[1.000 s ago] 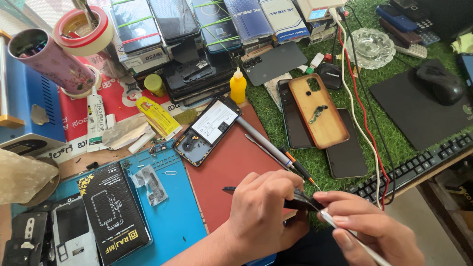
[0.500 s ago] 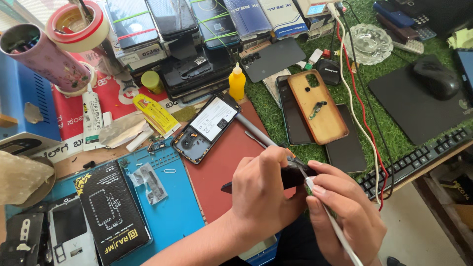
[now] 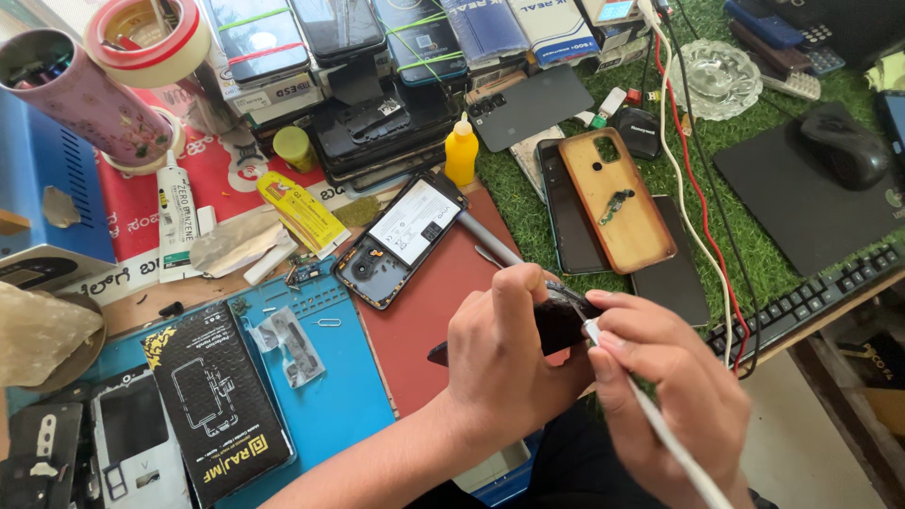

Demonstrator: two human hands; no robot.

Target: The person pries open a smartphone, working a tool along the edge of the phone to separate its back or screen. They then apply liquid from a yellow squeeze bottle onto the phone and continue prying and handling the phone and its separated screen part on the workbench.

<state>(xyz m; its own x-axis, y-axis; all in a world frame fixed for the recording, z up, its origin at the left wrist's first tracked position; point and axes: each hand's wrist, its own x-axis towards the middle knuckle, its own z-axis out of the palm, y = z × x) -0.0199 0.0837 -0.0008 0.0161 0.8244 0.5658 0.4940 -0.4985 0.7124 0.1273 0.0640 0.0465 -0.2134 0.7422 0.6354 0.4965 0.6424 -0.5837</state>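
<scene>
Cluttered repair bench, red mat (image 3: pixel 443 311) in the middle. Left hand (image 3: pixel 514 358) grips a small dark part (image 3: pixel 561 323) over the mat, right hand (image 3: pixel 665 396) pinches a white tool (image 3: pixel 660 429) against it. Opened phone (image 3: pixel 401 240) lies just beyond, back off, not reassembled.

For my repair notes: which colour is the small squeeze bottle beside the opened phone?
Yellow; the squeeze bottle shows best in the head view.
</scene>
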